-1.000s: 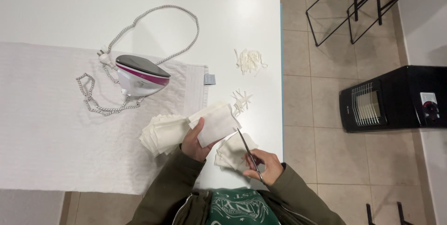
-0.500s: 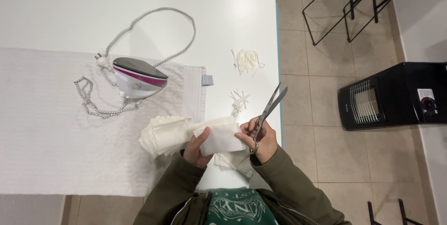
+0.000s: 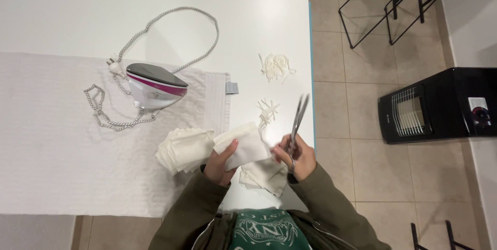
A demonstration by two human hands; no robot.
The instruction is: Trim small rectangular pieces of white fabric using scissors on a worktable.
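Observation:
My left hand [image 3: 221, 163] grips a cream fabric piece [image 3: 243, 145] and holds it just above the white table [image 3: 77, 17] near its front right corner. My right hand [image 3: 296, 158] holds metal scissors [image 3: 298, 119], blades pointing away from me, beside the piece's right edge. A stack of similar folded cream pieces [image 3: 182, 149] lies left of my left hand. More cut pieces [image 3: 265, 173] lie under my hands. Two small heaps of thin cream strips sit further out, one [image 3: 268, 110] near the scissor tips, another [image 3: 277, 67] beyond.
A white and pink clothes iron [image 3: 154, 85] stands on a white ironing cloth [image 3: 57, 146], its braided cord [image 3: 171, 20] looped over the table. Beyond the table's right edge are a tiled floor, a black heater [image 3: 440, 106] and a black metal rack [image 3: 398, 1].
My right hand has swung the scissors up from pointing toward me to pointing away, then settled them next to the fabric piece. My left hand has kept hold of the piece.

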